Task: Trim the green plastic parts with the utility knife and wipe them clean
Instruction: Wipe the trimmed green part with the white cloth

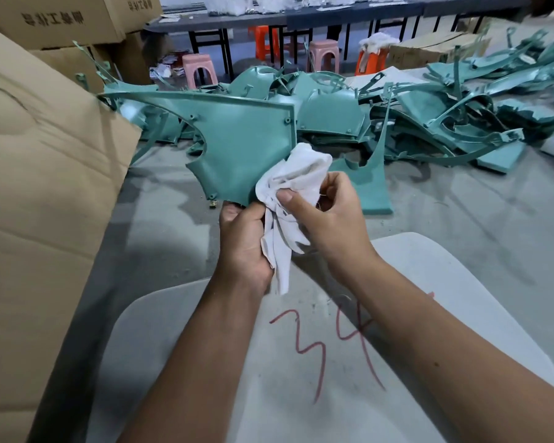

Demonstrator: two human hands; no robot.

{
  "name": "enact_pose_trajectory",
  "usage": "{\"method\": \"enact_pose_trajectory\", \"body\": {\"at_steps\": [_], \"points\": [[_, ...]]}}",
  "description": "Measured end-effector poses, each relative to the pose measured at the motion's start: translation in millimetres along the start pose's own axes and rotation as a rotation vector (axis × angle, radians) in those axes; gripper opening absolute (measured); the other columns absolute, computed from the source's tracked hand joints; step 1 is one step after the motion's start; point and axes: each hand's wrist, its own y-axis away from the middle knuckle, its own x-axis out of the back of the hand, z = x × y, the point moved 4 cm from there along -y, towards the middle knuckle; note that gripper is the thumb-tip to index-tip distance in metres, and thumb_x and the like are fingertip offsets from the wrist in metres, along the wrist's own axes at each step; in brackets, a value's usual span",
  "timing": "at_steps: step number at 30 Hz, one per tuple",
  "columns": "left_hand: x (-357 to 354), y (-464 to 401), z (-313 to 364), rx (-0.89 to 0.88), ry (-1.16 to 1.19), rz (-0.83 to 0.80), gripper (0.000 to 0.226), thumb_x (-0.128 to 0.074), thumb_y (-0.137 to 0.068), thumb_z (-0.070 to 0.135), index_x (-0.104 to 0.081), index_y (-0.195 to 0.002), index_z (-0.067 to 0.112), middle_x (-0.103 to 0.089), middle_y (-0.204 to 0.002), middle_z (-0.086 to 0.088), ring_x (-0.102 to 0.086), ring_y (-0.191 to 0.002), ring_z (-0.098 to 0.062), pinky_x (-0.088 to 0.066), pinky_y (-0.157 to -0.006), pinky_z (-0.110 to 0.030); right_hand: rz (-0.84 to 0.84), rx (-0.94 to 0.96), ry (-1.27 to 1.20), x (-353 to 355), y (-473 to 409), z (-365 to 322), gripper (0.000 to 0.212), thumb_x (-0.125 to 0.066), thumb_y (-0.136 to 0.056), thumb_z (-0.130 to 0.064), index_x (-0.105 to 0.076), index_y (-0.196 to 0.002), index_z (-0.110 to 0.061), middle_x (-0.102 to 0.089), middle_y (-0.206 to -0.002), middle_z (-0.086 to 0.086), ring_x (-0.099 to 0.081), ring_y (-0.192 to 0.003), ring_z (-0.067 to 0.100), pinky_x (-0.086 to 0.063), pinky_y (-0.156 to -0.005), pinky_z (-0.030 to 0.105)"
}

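One teal green plastic part (237,139), flat-faced with raised rim.

Cardboard box (45,187) crowds left; green parts pile (429,116) blocks ahead; right floor (477,219) open.

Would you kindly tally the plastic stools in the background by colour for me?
Pink stools: 2
Orange stools: 2
Total: 4
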Motion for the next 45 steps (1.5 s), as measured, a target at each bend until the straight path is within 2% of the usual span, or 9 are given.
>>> {"method": "enact_pose_trajectory", "body": {"at_steps": [3, 5, 8, 15, 21, 30, 35, 42, 45], "points": [[-0.7, 2.7, 0.1, 0.003, 0.017, -0.027, 0.038, -0.056, -0.088, -0.016, -0.075, -0.099, 0.015, -0.063, -0.132, -0.024, -0.064, -0.118, -0.039, -0.044, -0.108, -0.061, -0.113, -0.005, 0.070, -3.9, 0.6, 1.0, 0.019, -0.074, -0.095, -0.029, -0.066, -0.081, -0.020, -0.067, -0.068, -0.012, -0.059, -0.061, 0.003, -0.044, -0.059, 0.017], [-0.5, 2.9, 1.4, -0.062, -0.047, -0.030, 0.032, -0.058, -0.087, -0.017, -0.073, -0.102, 0.007, -0.064, -0.128, -0.023, -0.068, -0.109, -0.035, -0.051, -0.102, -0.053, -0.117, 0.022, 0.164, -4.1, 1.7, 0.7, 0.044, -0.068, -0.100, -0.026, -0.058, -0.064, -0.004, -0.051, -0.051, -0.003, -0.044, -0.051, 0.006, -0.034, -0.050, 0.023], [-2.1, 2.6, 5.5, -0.208, -0.268, -0.022, 0.027, -0.067, -0.086, -0.014, -0.062, -0.112, -0.017, -0.069, -0.113, -0.023, -0.069, -0.099, -0.032, -0.057, -0.088, -0.046, -0.036, 0.065, 0.215, 2.1, -0.8, -1.4, 0.044, -0.068, -0.098, -0.023, -0.057, -0.073, 0.011, -0.055, -0.064, 0.029, -0.043, -0.060, 0.019, -0.036, -0.054, 0.041], [1.0, -9.7, 14.3, -0.294, -0.520, -0.050, 0.024, -0.073, -0.082, -0.011, -0.069, -0.105, -0.011, -0.075, -0.103, -0.017, -0.072, -0.091, -0.025, -0.056, -0.077, -0.034, 0.023, 0.054, 0.148, 6.6, -2.3, 4.1, 0.032, -0.070, -0.096, -0.016, -0.064, -0.073, 0.006, -0.064, -0.071, 0.029, -0.050, -0.059, 0.018, -0.038, -0.055, 0.032], [1.6, -16.3, 24.3, -0.404, -0.742, -0.138, 0.021, -0.075, -0.082, 0.000, -0.076, -0.100, 0.011, -0.078, -0.104, -0.006, -0.074, -0.101, -0.026, -0.058, -0.092, -0.053, 0.074, 0.036, 0.159, 11.1, -6.7, 8.4, 0.039, -0.076, -0.092, -0.024, -0.062, -0.067, 0.001, -0.057, -0.056, 0.009, -0.045, -0.054, 0.015, -0.032, -0.052, 0.028], [4.7, -12.6, 15.1, -0.211, -0.976, -0.287, 0.031, -0.080, -0.078, 0.001, -0.074, -0.107, 0.011, -0.078, -0.104, 0.000, -0.074, -0.100, -0.019, -0.058, -0.095, -0.050, 0.361, -0.048, -0.129, 47.5, -23.3, 5.3, 0.019, -0.075, -0.094, -0.013, -0.069, -0.078, -0.005, -0.068, -0.065, 0.003, -0.056, -0.056, 0.014, -0.044, -0.053, 0.026], [12.7, -13.6, 25.8, -0.073, -0.869, -0.472, 0.035, -0.075, -0.078, -0.008, -0.072, -0.104, 0.015, -0.078, -0.107, -0.001, -0.074, -0.101, -0.018, -0.059, -0.085, -0.033, 0.490, 0.103, -0.121, 63.9, -29.0, -2.9, 0.036, -0.076, -0.094, -0.019, -0.062, -0.085, 0.013, -0.062, -0.076, 0.013, -0.052, -0.071, 0.019, -0.043, -0.062, 0.036], [23.9, -19.6, 47.5, -0.342, -0.859, -0.270, 0.032, -0.076, -0.083, -0.005, -0.068, -0.107, 0.015, -0.078, -0.105, 0.000, -0.074, -0.099, -0.017, -0.060, -0.080, -0.030, -0.060, -0.040, -0.266, 26.4, -18.9, -3.4, 0.034, -0.062, -0.099, -0.036, -0.067, -0.120, -0.010, -0.079, -0.110, 0.003, -0.077, -0.098, 0.019, -0.062, -0.076, 0.030], [24.3, -19.7, 56.0, -0.480, -0.831, -0.133, 0.029, -0.080, -0.081, 0.002, -0.070, -0.103, 0.017, -0.078, -0.099, -0.002, -0.075, -0.092, -0.021, -0.061, -0.075, -0.033, -0.034, -0.020, -0.146, 22.5, -21.2, 1.6, 0.015, -0.067, -0.099, -0.022, -0.073, -0.111, -0.015, -0.079, -0.106, 0.001, -0.076, -0.096, 0.015, -0.060, -0.080, 0.030]]}}
